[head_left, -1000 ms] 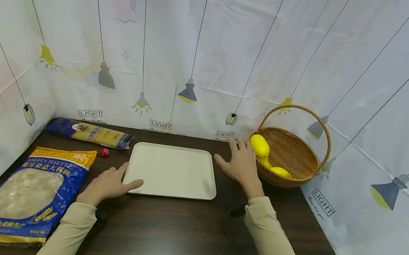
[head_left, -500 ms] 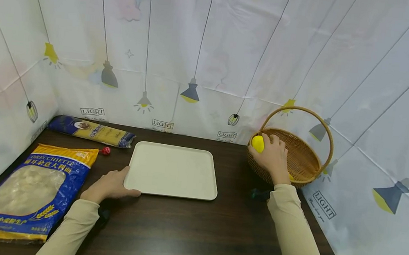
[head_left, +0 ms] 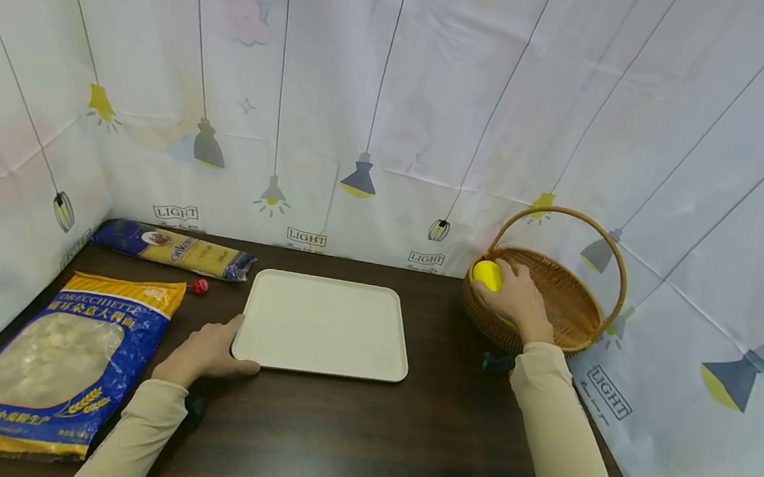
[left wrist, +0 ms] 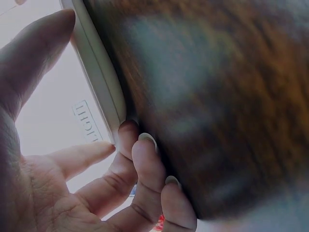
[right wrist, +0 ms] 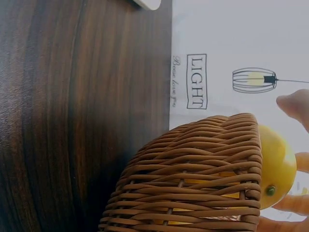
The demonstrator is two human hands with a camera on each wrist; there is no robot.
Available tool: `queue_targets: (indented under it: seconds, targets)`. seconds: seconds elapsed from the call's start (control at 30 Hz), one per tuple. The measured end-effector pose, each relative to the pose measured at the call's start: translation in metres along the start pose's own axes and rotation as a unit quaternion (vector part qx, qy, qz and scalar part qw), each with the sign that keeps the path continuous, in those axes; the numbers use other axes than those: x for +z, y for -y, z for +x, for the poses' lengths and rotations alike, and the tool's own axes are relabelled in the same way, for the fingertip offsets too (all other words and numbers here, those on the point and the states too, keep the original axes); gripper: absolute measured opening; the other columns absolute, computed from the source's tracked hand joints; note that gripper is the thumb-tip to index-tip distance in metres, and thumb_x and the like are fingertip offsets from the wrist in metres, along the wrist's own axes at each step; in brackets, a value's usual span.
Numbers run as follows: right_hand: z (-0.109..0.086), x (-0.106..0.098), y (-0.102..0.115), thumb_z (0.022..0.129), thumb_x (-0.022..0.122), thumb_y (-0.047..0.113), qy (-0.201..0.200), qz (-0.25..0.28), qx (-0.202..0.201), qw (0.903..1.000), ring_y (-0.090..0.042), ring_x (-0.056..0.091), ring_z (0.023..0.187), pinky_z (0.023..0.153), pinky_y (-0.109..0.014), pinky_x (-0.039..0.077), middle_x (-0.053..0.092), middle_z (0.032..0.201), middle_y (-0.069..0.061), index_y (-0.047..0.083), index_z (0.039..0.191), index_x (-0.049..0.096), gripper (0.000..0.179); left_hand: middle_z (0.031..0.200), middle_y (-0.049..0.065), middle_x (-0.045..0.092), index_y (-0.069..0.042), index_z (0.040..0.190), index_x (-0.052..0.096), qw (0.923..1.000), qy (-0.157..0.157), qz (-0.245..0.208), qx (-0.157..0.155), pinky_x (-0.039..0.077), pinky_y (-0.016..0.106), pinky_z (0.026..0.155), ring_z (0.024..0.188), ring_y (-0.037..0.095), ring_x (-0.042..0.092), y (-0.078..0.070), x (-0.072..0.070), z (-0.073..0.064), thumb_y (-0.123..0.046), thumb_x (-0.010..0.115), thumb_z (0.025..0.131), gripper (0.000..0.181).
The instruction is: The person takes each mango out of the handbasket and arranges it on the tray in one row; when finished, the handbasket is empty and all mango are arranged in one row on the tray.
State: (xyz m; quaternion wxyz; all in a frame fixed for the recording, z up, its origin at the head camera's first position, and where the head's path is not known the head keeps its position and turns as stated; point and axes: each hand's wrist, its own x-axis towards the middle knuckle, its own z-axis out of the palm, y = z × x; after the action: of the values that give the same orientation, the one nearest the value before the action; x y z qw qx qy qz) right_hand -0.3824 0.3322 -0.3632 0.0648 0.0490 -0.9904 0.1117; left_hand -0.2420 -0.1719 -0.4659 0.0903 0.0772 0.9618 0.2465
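Note:
A cream rectangular tray (head_left: 324, 325) lies on the table. My left hand (head_left: 205, 352) is at its front left corner, thumb along the front edge and fingers by the left side. In the left wrist view, the index fingertip (left wrist: 108, 146) touches the tray's rim (left wrist: 104, 72) and the other fingers bend slightly. Over the left side of a wicker basket (head_left: 572, 299), my right hand (head_left: 521, 302) spreads around a yellow lemon (head_left: 487, 275). The right wrist view has the thumb (right wrist: 295, 107) apart from this lemon (right wrist: 276, 166), with fingers close behind it. More yellow fruit shows through the weave.
A blue and yellow bag of orecchiette (head_left: 52, 360) lies at the left. Behind it is a long pasta packet (head_left: 174, 248), with a small red ball-shaped thing (head_left: 200, 286) nearby. The basket's tall handle (head_left: 567, 212) arches up. A printed curtain (head_left: 368, 99) backs the table.
My right hand has moved right, from beside the basket onto the lemon inside its rim. My left thumb has come off the tray's surface to its front edge. The head view has shifted slightly.

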Motion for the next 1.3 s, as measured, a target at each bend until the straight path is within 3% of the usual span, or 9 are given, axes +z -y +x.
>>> queue_targets:
  seconds: [0.1,0.3,0.5,0.67,0.83,1.03,1.3]
  targets:
    - [0.005,0.0,-0.003,0.095,0.049,0.065,0.017,0.022,-0.004,0.9996,-0.05,0.05,0.117,0.087,-0.057,0.047,0.03,0.153,-0.035,0.01,0.158,0.027,0.087,0.136,0.037,0.055,0.007,0.151,0.033,1.0,-0.002,0.0,-0.002,0.046,0.065,0.101,0.12,0.051,0.058,0.001,0.0,0.0,-0.052,0.078,0.079,0.103]
    - [0.012,-0.001,-0.01,0.096,0.052,0.06,0.037,0.049,-0.019,0.9979,-0.054,0.031,0.141,0.106,-0.068,0.037,0.025,0.158,-0.035,0.006,0.159,0.026,0.086,0.137,0.035,0.055,0.005,0.151,0.034,1.0,0.001,-0.003,-0.004,0.046,0.064,0.101,0.12,0.05,0.058,0.002,-0.001,0.001,-0.052,0.078,0.079,0.102]
    - [0.01,0.0,-0.013,0.095,0.056,0.054,0.058,0.06,-0.024,0.9962,-0.047,0.044,0.123,0.089,-0.055,0.046,0.03,0.154,-0.035,0.006,0.158,0.028,0.084,0.139,0.035,0.054,0.005,0.151,0.034,1.0,0.0,-0.003,-0.007,0.046,0.065,0.102,0.121,0.051,0.057,0.002,0.001,0.001,-0.053,0.078,0.078,0.103]
    - [0.012,0.002,-0.014,0.095,0.057,0.05,0.053,0.064,-0.027,0.9962,-0.038,0.048,0.107,0.077,-0.04,0.044,0.041,0.146,-0.031,0.007,0.158,0.03,0.081,0.139,0.035,0.054,0.006,0.151,0.034,1.0,-0.003,-0.003,-0.005,0.046,0.065,0.102,0.122,0.051,0.057,0.001,0.001,0.001,-0.053,0.078,0.078,0.104]
    - [0.013,0.001,-0.014,0.094,0.058,0.041,0.05,0.071,-0.034,0.9957,-0.037,0.05,0.099,0.071,-0.035,0.041,0.047,0.139,-0.03,0.008,0.157,0.032,0.076,0.139,0.035,0.054,0.006,0.151,0.034,1.0,-0.003,-0.003,-0.008,0.046,0.065,0.102,0.122,0.051,0.057,0.001,0.0,0.001,-0.053,0.078,0.078,0.104]
    - [0.012,0.0,-0.016,0.094,0.057,0.04,0.042,0.071,-0.041,0.9958,-0.038,0.049,0.104,0.073,-0.039,0.042,0.046,0.143,-0.031,0.007,0.156,0.034,0.073,0.14,0.035,0.053,0.006,0.152,0.034,1.0,-0.002,0.0,-0.008,0.045,0.065,0.103,0.122,0.051,0.057,0.001,0.0,0.001,-0.054,0.078,0.079,0.104]
    - [0.008,-0.001,-0.014,0.096,0.056,0.043,0.008,0.077,-0.053,0.9956,-0.049,0.042,0.131,0.09,-0.056,0.044,0.034,0.156,-0.031,0.007,0.156,0.035,0.072,0.14,0.035,0.053,0.006,0.152,0.033,0.9999,-0.004,-0.003,-0.01,0.046,0.064,0.102,0.122,0.05,0.057,0.002,0.001,0.001,-0.054,0.078,0.078,0.105]
